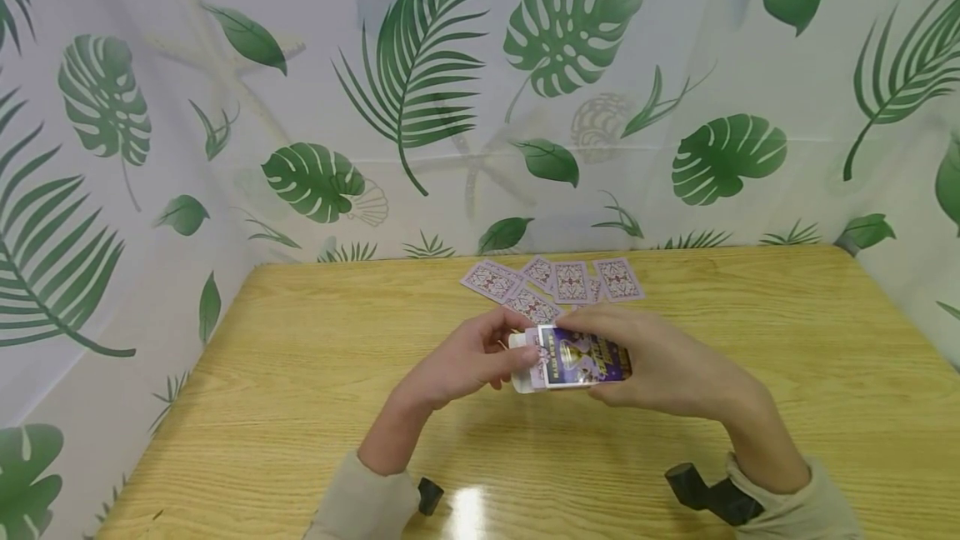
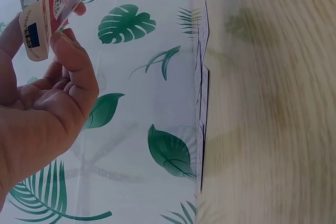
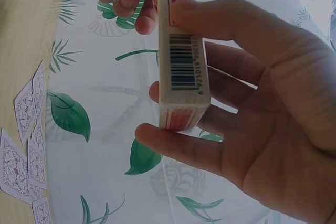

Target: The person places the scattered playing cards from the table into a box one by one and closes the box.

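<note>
Held above the table in both hands is a playing card box with a purple front and a gold trophy picture. My right hand grips its right end, thumb along one edge and fingers along the other; a barcode side shows in the right wrist view. At the left end the white flap hangs open, and playing cards stick out a little. My left hand pinches these cards at the opening, thumb on top and fingers behind.
Several patterned cards lie spread face down near the back edge of the wooden table. A white cloth with green leaves hangs behind and at the sides. Black wrist mounts sit by the sleeves.
</note>
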Tool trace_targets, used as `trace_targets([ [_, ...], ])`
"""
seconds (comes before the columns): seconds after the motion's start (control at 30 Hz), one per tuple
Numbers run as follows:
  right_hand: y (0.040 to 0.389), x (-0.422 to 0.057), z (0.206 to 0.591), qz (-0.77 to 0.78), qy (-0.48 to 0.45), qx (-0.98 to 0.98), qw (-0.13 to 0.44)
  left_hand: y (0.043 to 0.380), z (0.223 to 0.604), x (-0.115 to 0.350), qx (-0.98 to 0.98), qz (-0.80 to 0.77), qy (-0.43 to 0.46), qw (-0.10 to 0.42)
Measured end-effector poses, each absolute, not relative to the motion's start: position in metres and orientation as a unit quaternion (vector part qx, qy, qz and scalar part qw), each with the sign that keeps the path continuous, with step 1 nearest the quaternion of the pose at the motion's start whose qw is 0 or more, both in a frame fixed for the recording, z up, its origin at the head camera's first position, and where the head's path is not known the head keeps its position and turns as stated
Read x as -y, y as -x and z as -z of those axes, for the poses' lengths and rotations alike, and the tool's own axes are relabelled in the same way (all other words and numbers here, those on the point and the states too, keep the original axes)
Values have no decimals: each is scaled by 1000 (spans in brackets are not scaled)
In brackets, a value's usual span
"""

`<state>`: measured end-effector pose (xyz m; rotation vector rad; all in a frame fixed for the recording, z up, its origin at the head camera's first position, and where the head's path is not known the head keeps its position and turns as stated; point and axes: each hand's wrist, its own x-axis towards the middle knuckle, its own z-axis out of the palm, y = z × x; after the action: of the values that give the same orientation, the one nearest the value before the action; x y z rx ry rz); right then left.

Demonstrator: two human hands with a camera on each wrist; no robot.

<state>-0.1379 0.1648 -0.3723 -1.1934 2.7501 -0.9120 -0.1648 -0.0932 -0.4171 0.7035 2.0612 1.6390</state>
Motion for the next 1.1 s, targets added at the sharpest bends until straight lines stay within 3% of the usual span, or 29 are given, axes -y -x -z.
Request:
trace_targets([
  [0.5,137,-163,372,298,384,-874,5,166,419,93,-730,-586,-261,238],
  [1.1,137,-164,373,314,388,-867,6,166,420,88,-741,-577,-257,229],
])
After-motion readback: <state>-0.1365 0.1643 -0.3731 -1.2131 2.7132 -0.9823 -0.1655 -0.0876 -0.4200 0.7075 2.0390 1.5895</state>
